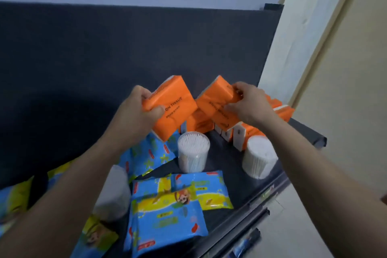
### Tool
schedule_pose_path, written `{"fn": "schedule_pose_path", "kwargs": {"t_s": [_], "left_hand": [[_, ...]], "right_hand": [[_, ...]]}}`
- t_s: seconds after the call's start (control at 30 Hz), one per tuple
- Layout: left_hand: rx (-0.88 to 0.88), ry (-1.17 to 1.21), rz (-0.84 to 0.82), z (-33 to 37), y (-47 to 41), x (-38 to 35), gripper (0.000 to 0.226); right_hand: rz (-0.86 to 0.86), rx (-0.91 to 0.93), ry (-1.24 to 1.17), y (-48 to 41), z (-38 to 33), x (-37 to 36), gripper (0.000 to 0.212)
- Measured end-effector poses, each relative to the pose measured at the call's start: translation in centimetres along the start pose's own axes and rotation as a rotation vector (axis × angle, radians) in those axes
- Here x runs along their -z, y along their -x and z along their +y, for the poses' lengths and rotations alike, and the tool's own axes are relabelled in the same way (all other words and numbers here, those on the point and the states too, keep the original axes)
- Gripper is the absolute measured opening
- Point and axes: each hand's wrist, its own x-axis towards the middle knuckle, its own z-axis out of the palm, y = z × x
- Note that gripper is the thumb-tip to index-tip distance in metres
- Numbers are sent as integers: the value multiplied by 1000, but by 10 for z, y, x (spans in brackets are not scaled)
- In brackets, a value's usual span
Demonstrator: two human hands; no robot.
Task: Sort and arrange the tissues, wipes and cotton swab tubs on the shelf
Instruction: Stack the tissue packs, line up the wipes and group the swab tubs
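Left hand (138,111) clutches one glossy rectangular orange tissue pack (178,111), right hand (249,104) clutches another pack (213,100).

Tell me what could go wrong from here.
1. The right swab tub stands near the front edge of the shelf, under the right forearm; a dropping arm could knock it off.
2. The middle swab tub sits just below the left tissue pack, gripped by the left hand; lowering it could tip the tub.
3. The right hand pushing its right tissue pack in could topple the standing orange packs.
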Motion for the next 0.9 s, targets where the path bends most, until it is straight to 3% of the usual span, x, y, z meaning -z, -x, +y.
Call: {"fn": "schedule_pose_path", "kwargs": {"t_s": [0.23,0.33,0.53,0.63,0.9], "left_hand": [[124,-64,131,12,-1,-30,25],[176,-89,169,14,6,-35,26],[188,-122,239,13,12,-33,26],[187,-99,214,12,8,-33,26],[94,-47,84,4,-5,-41,22]], "right_hand": [[-338,232,233,-54,24,-15,43],[-419,334,285,-65,28,-22,27],[-454,485,402,-73,27,-40,15],[-487,494,482,-72,28,-53,34],[-474,508,570,-71,29,-68,42]]}}
